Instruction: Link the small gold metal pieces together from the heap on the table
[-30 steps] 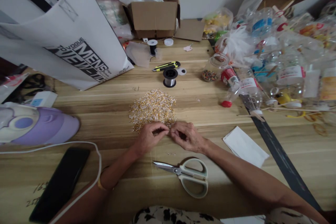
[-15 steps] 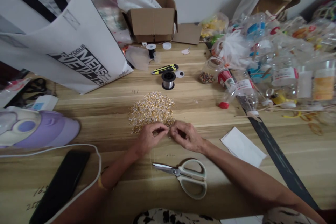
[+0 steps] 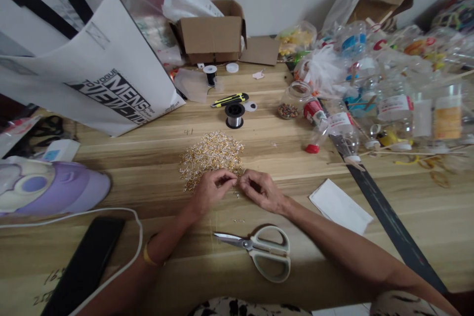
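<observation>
At the near edge of a pile of small gold and silver metal findings (image 3: 213,153), my left hand (image 3: 215,187) pinches thumb against forefinger. My right hand (image 3: 262,190) does the same right beside it, the fingertips almost meeting. Whatever lies between the fingers is too small to name. A tiny piece dangles just below the fingertips. Closer to me, a short row of tiny gold pieces (image 3: 239,220) lies on the wooden table (image 3: 177,271). Below that row rest scissors (image 3: 255,249) with pale handles, blades pointing left.
Beyond the pile stand a wire spool (image 3: 234,116) and a yellow-black utility knife (image 3: 229,100). Plastic bottles (image 3: 392,103) crowd the right. A white bag (image 3: 122,69), a purple iron-like appliance (image 3: 70,185) and a black phone (image 3: 85,266) occupy the left. Folded paper (image 3: 340,206) lies right.
The camera view has shifted slightly. Both hands keep their pinch at the pile's edge with hardly any movement; the scissors and the small row stay put.
</observation>
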Action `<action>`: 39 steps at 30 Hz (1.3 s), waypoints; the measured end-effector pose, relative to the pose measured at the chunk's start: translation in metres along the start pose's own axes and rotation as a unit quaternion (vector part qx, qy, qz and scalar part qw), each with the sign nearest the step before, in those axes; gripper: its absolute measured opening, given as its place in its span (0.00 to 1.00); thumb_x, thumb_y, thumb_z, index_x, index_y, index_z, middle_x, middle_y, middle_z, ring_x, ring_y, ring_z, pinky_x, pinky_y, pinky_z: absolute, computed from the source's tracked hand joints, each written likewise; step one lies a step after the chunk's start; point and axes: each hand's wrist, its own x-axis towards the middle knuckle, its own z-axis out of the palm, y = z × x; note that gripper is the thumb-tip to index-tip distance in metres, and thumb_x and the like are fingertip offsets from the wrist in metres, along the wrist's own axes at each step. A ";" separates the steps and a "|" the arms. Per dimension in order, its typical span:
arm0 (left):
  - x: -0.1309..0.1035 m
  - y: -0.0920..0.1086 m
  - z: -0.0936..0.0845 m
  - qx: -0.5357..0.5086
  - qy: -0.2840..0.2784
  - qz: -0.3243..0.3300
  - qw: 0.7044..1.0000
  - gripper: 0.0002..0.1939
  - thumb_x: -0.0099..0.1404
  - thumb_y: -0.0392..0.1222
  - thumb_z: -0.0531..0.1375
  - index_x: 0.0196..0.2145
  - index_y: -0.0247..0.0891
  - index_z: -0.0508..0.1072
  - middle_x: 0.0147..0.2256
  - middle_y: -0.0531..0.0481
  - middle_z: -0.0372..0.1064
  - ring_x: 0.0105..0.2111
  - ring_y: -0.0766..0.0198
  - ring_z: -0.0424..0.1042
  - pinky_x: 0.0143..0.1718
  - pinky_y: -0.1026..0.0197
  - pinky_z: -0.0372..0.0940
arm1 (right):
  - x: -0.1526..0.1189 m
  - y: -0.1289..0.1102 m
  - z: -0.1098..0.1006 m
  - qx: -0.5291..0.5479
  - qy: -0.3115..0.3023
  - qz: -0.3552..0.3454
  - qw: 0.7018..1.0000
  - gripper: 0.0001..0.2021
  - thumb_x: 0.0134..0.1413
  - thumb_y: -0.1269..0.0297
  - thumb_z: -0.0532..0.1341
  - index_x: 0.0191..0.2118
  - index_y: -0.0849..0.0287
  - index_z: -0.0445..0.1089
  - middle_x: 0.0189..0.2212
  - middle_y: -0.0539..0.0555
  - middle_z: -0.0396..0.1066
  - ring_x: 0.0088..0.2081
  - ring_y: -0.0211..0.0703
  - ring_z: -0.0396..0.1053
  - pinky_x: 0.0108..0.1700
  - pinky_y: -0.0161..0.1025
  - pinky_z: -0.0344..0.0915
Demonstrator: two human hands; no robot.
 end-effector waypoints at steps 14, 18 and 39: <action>-0.004 -0.014 0.006 -0.039 -0.002 0.012 0.999 0.04 0.57 0.35 0.59 0.28 0.34 0.74 0.26 0.49 0.73 0.27 0.66 0.70 0.30 0.67 0.64 | 0.000 0.001 0.000 0.005 -0.026 0.030 0.999 0.06 0.57 0.68 0.54 0.31 0.62 0.64 0.23 0.48 0.60 0.24 0.33 0.55 0.26 0.30 0.53; -0.005 -0.016 0.006 -0.038 0.002 0.021 0.999 0.04 0.58 0.36 0.59 0.28 0.34 0.74 0.26 0.49 0.72 0.27 0.66 0.70 0.30 0.66 0.64 | 0.000 0.002 0.000 0.006 -0.018 0.030 0.999 0.05 0.56 0.70 0.55 0.30 0.62 0.64 0.22 0.47 0.59 0.24 0.32 0.55 0.26 0.29 0.53; -0.006 -0.012 0.006 -0.034 0.000 0.031 0.999 0.03 0.57 0.34 0.60 0.28 0.34 0.74 0.26 0.49 0.73 0.28 0.66 0.71 0.30 0.67 0.64 | 0.000 0.002 0.001 -0.002 -0.008 0.026 1.000 0.04 0.54 0.70 0.55 0.29 0.62 0.64 0.22 0.47 0.60 0.23 0.31 0.55 0.25 0.29 0.52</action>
